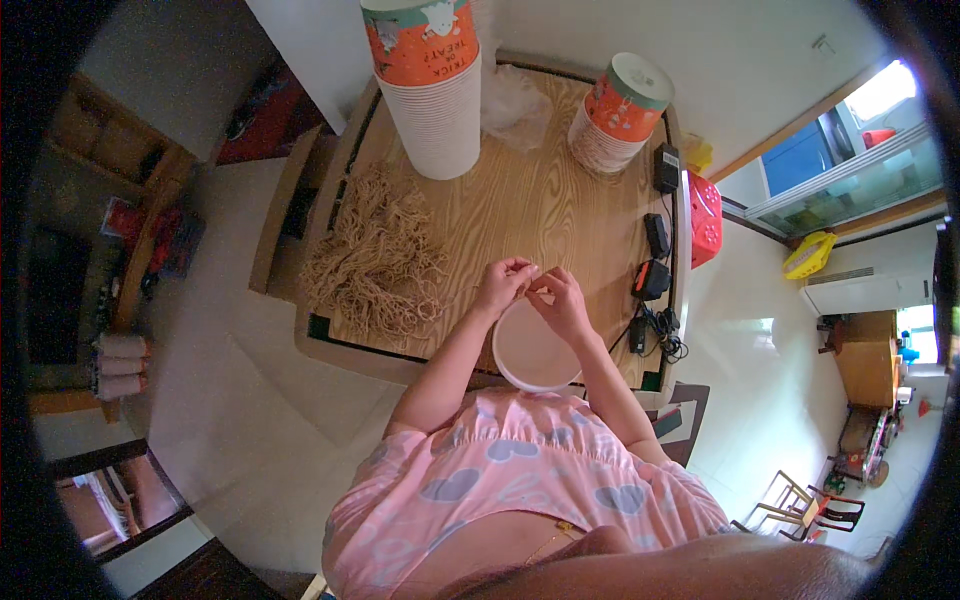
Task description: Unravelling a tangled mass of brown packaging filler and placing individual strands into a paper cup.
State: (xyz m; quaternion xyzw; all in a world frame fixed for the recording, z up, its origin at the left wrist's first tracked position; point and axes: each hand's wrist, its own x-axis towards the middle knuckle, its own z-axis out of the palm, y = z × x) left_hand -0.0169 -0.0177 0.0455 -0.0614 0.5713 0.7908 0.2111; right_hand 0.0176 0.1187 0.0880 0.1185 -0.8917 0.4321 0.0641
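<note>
Two stacks of paper buckets stand at the far side of one wood-grained table (520, 200), a tall stack (436, 125) to the left and a short stack (608, 140) to the right, each with an orange and green printed band on top; one crumpled clear plastic bag (517, 108) lies between them; one loose heap of tan string (375, 262) spreads over the left side, its strands too tangled to count; several black adapters (656, 236) and a coil of cable (664, 335) line the right edge; one round white tub (535, 348) is at the near edge, just in front of the pink dress (520, 450); two hands meet at its far rim; the left hand (507, 284) has its fingers curled, thumb and fingertips drawn into a pinch; the right hand (558, 302) is closed likewise, tips beside the left's; what lies between the fingertips is too small to tell.
</note>
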